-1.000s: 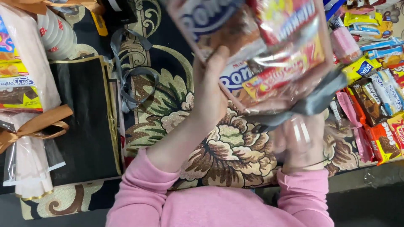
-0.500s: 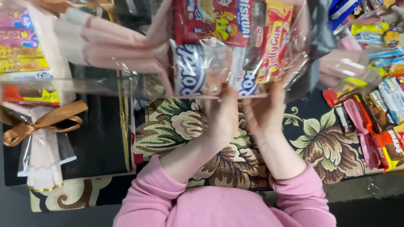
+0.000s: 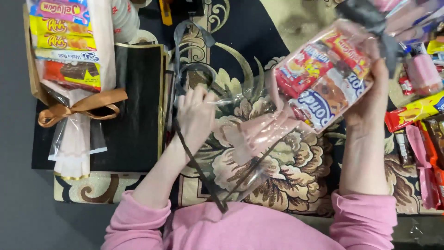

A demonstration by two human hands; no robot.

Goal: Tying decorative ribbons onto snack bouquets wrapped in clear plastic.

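My right hand [image 3: 370, 99] grips a bouquet of snack packets [image 3: 323, 78] wrapped in clear cellophane and pink paper, held tilted above the floral carpet [image 3: 259, 180]. The bouquet's pink paper stem [image 3: 259, 134] points toward the lower left. My left hand [image 3: 196, 115] rests on a dark grey ribbon [image 3: 194, 162] and touches the loose cellophane edge by the stem. The ribbon runs from loops at the top down past my left wrist to my pink sleeve.
A finished snack bouquet [image 3: 69, 46] tied with a brown ribbon bow [image 3: 81, 107] lies at the left on black paper sheets [image 3: 136, 111]. Several loose snack packets [image 3: 416, 120] are piled along the right edge. Scissors or a cutter [image 3: 165, 11] lie at the top.
The bouquet has moved from directly in front of the camera over to the right. My left hand has let go of it and dropped onto the grey ribbon.
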